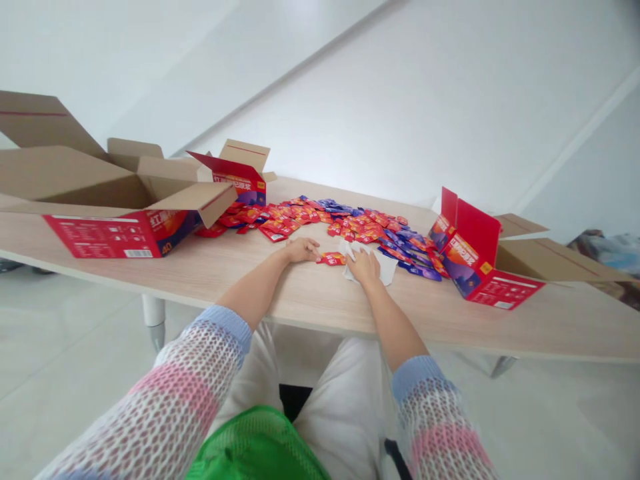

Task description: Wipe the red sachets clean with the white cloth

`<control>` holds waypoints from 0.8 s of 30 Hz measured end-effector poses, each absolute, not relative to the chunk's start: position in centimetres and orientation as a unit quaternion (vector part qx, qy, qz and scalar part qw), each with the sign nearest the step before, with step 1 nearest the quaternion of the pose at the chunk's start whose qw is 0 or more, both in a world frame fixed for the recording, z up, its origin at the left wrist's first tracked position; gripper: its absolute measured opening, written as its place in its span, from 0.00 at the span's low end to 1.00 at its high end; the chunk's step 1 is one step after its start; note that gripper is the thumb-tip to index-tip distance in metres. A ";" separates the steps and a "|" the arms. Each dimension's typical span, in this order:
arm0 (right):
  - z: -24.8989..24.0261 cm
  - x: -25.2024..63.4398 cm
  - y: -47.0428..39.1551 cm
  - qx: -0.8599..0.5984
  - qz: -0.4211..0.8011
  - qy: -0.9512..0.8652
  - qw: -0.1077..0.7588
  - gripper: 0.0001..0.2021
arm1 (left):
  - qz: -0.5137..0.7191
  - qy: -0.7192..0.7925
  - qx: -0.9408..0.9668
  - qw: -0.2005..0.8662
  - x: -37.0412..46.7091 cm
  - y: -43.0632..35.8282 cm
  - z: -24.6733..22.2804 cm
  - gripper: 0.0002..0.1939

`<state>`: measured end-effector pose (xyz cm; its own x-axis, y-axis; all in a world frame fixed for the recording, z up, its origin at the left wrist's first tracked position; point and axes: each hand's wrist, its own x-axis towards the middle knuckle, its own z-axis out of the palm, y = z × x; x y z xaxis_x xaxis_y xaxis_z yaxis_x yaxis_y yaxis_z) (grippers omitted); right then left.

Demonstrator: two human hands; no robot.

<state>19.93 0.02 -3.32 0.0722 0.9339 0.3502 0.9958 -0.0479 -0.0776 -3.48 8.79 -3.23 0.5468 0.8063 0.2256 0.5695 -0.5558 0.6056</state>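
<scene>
My left hand [303, 250] is closed in a pinch at the left end of a small red sachet [330, 259], which lies flat on the table in front of me. At the sachet's other end, my right hand [365, 265] grips a crumpled white tissue [387, 268] and presses it down, covering part of the sachet. Beyond both hands spreads a curved heap of sachets, red ones [357, 228] and purple ones [411, 248] mixed, running from left to right.
A large open carton [107, 235] stands at the left, flaps spread. Behind it is a smaller red box [243, 183] with its lid up. Another open red box [475, 267] sits at the right. The wooden table [310, 300] ends close to my lap; a white wall rises behind it.
</scene>
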 end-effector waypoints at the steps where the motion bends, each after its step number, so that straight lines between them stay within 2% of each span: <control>1: -3.5 20.0 0.1 -0.727 -0.093 -0.663 0.152 0.26 | 0.235 0.413 0.848 0.234 -3.5 8.7 -3.2 0.12; 9: -4.3 20.5 0.2 -0.727 -0.014 -0.666 0.169 0.30 | 0.194 0.430 0.853 0.221 -3.7 8.4 -3.1 0.12; 17: -3.6 19.8 -0.5 -0.636 -0.026 -0.741 0.213 0.29 | 0.204 0.421 0.855 0.223 -3.5 8.8 -3.2 0.13; 24: -3.9 17.7 -0.9 -0.504 0.014 -0.850 0.153 0.25 | 0.217 0.414 0.857 0.216 -3.5 8.9 -3.3 0.09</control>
